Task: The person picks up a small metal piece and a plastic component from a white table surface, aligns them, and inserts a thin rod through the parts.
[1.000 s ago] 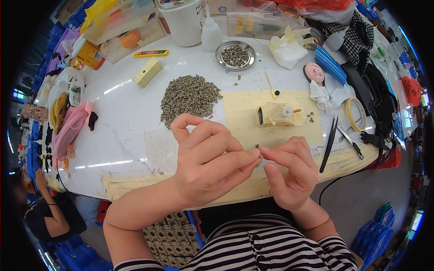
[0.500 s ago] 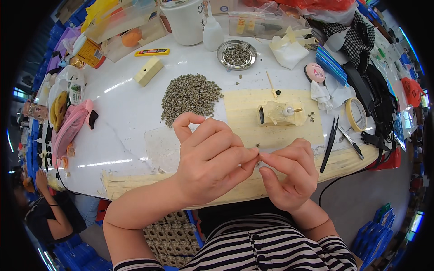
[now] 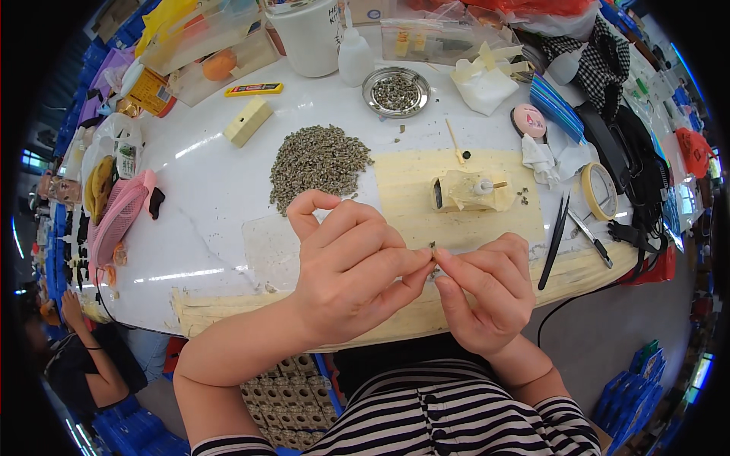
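My left hand [image 3: 353,266] is closed in a pinch, its index fingertip and thumb around a tiny greyish metal part [image 3: 433,245] that mostly hides behind the fingertips. Against that same spot presses the index fingertip of my right hand [image 3: 490,292]; its thumb stands apart below and its other fingers curl loosely. Beyond my left hand lies a heap of small metal parts [image 3: 319,163]. A round metal dish [image 3: 396,112] holds more of them. A tape-wrapped block [image 3: 464,191] with a white nozzle-like piece and a stick rests on a yellowish taped sheet [image 3: 403,220].
Black tweezers [image 3: 554,243], a craft knife [image 3: 591,239] and a tape roll [image 3: 599,192] lie at the right. A cream block [image 3: 249,121], white squeeze bottle [image 3: 355,59] and white bucket [image 3: 308,38] stand farther back. Another person's arm [image 3: 99,372] shows at lower left.
My fingertips have shifted slightly, and more of the tiny part shows above them. Both hands otherwise keep their places.
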The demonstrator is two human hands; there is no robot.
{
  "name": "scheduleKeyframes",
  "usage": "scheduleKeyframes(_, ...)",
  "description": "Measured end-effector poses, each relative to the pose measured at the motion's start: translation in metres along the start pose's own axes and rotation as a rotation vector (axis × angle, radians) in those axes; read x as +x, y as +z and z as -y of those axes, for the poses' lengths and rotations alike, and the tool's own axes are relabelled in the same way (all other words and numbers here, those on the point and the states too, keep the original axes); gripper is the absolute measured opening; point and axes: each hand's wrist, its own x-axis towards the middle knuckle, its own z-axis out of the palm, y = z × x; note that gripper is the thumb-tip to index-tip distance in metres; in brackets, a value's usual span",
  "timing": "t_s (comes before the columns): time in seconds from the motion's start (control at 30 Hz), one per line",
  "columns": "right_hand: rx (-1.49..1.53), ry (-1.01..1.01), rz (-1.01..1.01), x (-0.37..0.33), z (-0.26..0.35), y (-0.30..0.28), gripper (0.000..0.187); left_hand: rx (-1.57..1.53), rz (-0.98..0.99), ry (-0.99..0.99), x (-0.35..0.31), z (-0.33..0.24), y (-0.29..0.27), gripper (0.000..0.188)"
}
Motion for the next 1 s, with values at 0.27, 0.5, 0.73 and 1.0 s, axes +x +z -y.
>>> scheduleKeyframes(0.27, 0.219, 0.138, 0.036, -0.0012, -0.0043, 0.0009, 0.026, 0.017, 0.005, 0.052, -0.0011, -0.0031, -0.0023, 0.033)
scheduleKeyframes(0.5, 0.542, 0.375, 0.124, 0.0016, -0.0061, -0.0045, 0.014, 0.018, 0.047, 0.092, -0.0011, -0.0034, -0.0051, 0.035)
scheduleKeyframes(0.73, 0.689, 0.455, 0.179, 0.0008, -0.0089, -0.0057, 0.015, -0.011, 0.048, 0.116, -0.0011, -0.0022, -0.0045, 0.036)
scheduleKeyframes(1.0, 0.239, 0.184, -0.005, 0.0007, -0.0026, -0.0024, 0.025, 0.024, 0.055, 0.064, -0.0009, -0.0028, -0.0029, 0.034)
